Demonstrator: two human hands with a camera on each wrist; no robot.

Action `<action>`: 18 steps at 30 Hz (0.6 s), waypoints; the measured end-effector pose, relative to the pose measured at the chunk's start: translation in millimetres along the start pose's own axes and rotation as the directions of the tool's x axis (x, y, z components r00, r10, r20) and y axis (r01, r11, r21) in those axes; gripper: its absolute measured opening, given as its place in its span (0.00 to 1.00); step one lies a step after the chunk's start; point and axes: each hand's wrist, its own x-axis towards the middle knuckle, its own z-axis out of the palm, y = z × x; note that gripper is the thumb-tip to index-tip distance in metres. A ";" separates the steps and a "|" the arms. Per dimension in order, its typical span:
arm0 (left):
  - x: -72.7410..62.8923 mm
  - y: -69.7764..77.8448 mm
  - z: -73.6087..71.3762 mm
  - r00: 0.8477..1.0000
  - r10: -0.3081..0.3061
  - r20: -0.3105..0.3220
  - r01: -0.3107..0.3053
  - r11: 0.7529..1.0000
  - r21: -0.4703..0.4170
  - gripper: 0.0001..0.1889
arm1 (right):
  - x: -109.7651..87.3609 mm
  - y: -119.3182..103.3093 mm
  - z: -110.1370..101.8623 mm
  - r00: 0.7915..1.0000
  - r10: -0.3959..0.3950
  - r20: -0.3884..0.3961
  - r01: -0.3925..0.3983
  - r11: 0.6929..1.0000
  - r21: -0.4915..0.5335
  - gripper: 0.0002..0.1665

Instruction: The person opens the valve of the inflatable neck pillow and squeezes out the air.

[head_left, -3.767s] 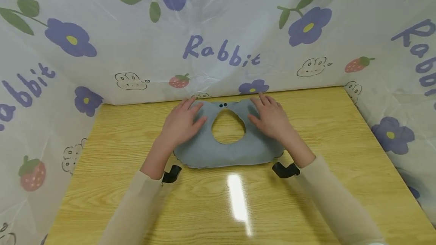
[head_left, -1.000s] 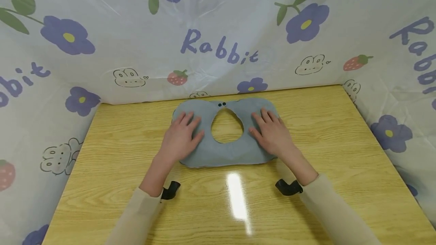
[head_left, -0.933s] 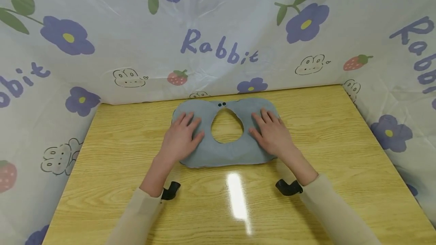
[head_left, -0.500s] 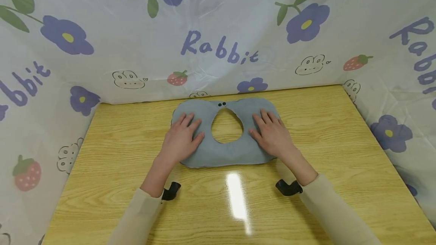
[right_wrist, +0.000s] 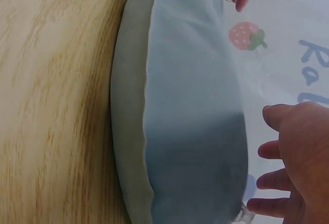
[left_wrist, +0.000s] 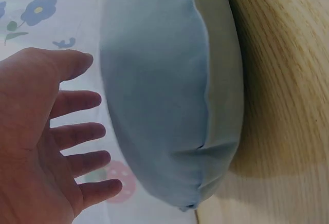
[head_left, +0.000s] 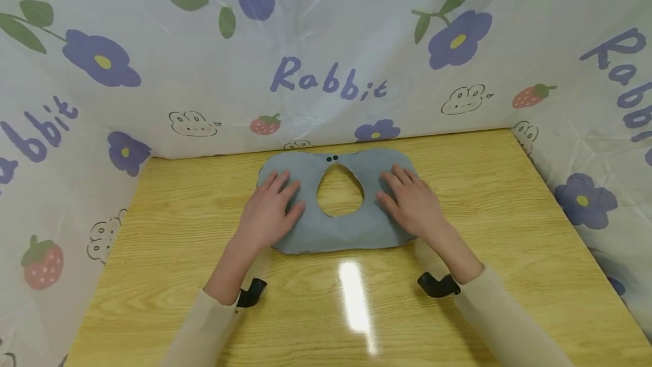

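Observation:
A grey-blue neck pillow (head_left: 341, 234) lies puffed up on the table. Its two rounded ends meet on the far side at two small black snaps (head_left: 332, 158), leaving a teardrop-shaped hole in the middle. My left hand (head_left: 267, 208) is over the pillow's left arm, fingers spread and fairly straight. Over the right arm is my right hand (head_left: 414, 203), spread the same way. Both wrist views show the palms facing the pillow's top, with a narrow gap at several fingertips of the left hand (left_wrist: 46, 136) and right hand (right_wrist: 303, 162). Neither hand grips anything.
The pillow rests on a wood-grain table (head_left: 178, 276) near its back edge. White sheeting (head_left: 326, 33) printed with flowers, strawberries and rabbits walls the back and both sides. A black curved piece is at each wrist, left piece (head_left: 253, 293) and right piece (head_left: 438, 285).
Since the earliest frame both hands have drawn back from the pillow's far edge towards me. In the last half second they have moved slightly, the right hand a little outward. The pillow stays in place.

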 end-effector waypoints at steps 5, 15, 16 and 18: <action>-7.6 3.9 -6.9 0.998 0.032 -0.052 -0.032 0.999 0.003 0.26 | -7.4 1.8 -3.4 0.999 -0.012 -0.032 0.012 1.000 0.011 0.32; -26.5 12.6 -2.4 0.996 0.046 -0.082 -0.045 0.999 0.020 0.26 | -28.1 4.8 6.5 0.995 -0.036 -0.096 0.040 0.998 0.042 0.28; -28.1 13.0 -0.6 0.996 0.043 -0.080 -0.041 0.999 0.016 0.26 | -29.2 5.2 7.4 0.994 -0.038 -0.104 0.043 0.998 0.045 0.27; -30.6 12.9 3.9 0.996 0.035 -0.076 -0.035 0.999 0.013 0.25 | -30.7 6.3 9.6 0.993 -0.041 -0.115 0.046 0.998 0.042 0.27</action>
